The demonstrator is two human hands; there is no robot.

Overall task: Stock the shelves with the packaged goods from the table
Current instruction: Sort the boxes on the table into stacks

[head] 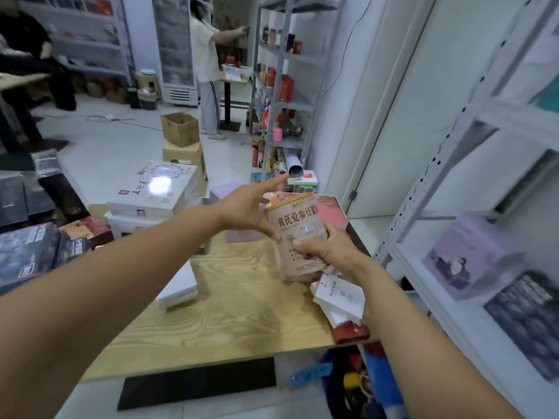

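Note:
My right hand point(328, 249) grips a pink and cream canister point(298, 228) with printed characters, held above the right side of the wooden table point(230, 309). My left hand point(248, 208) is spread open just left of the canister, thumb near its side and fingers reaching past its top. White boxes point(340, 297) and a small red box point(351, 331) lie at the table's right edge. A white shelf unit point(472, 182) rises on the right, with a lilac box point(465, 255) and a dark box point(532, 322) on its lower shelf.
Stacked white gift boxes point(154, 189) and dark boxes point(33, 252) crowd the table's left side. A cardboard carton point(180, 128) sits on a stool beyond. A person point(208, 65) stands at a far metal shelf point(281, 80). Bags lie on the floor point(357, 385) by the table.

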